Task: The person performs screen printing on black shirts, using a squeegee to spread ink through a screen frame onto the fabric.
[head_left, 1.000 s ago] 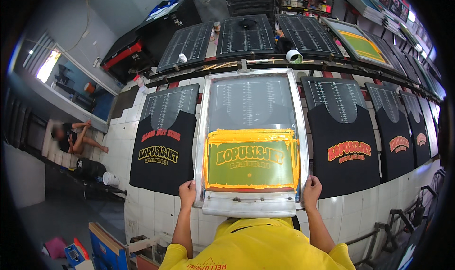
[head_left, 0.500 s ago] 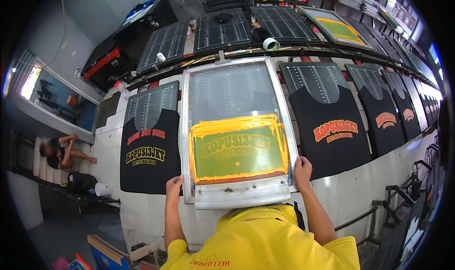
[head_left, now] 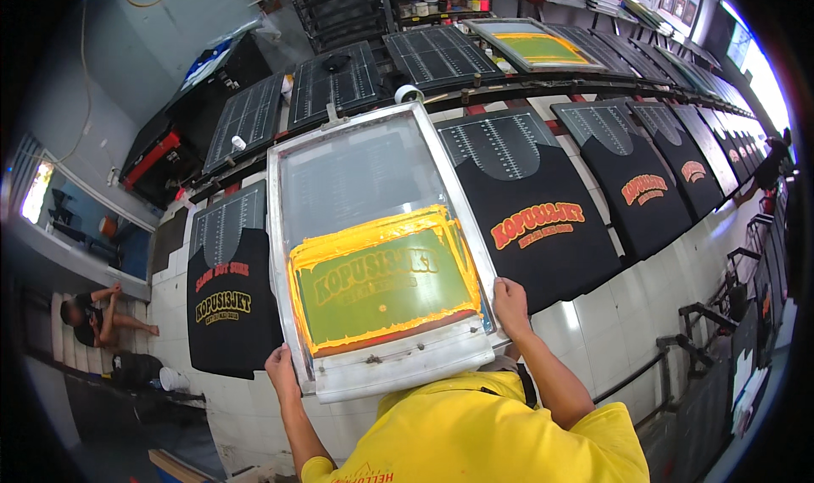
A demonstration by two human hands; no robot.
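Note:
I hold a screen-printing frame (head_left: pixel 475 254) with a pale metal rim close in front of my body. Its mesh has a green stencil area (head_left: pixel 356 318) with raised-looking lettering, bordered by thick yellow-orange ink (head_left: pixel 305 254). A wide whitish bar (head_left: pixel 407 364) crosses its near end. My left hand (head_left: pixel 281 371) is closed on the lower left rim, and my right hand (head_left: pixel 510 305) grips the right rim a little higher. Through the upper mesh a dark board with white markings shows faintly; what lies under the stencil is hidden.
Black shirts on marked boards flank the frame: one on the left (head_left: pixel 229 339), several rightward from a red-lettered shirt (head_left: pixel 543 254). Behind runs a row of bare boards (head_left: pixel 335 80), with another inked screen (head_left: pixel 534 46). Someone sits at far left (head_left: pixel 102 318); black metal rails (head_left: pixel 678 347) stand at right.
The view has turned to the right, so the frame and shirts appear farther left and the frame looks more tilted. Both hands keep their hold on its rim.

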